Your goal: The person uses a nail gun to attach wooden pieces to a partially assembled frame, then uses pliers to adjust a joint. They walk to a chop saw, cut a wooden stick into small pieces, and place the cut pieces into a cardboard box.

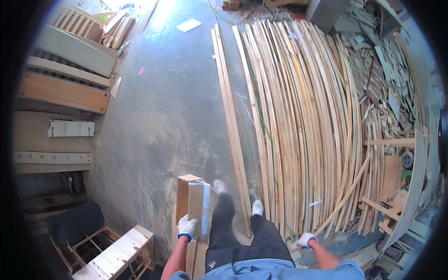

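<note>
My left hand, in a white knit glove with a blue cuff, grips the side of an open cardboard box. The box is brown inside and has a white and blue printed face. It hangs tilted beside my left leg. Off my right hip, my gloved right hand is closed. A short, pale brown end sticks out of it toward my leg; what it belongs to is not clear. More brown cardboard shows under my left forearm.
Long wooden strips lie in a wide row on the right, with a green hose running along them. Scrap wood is heaped behind. Wooden furniture parts line the left, and a wooden frame stands near left. Grey concrete floor lies between.
</note>
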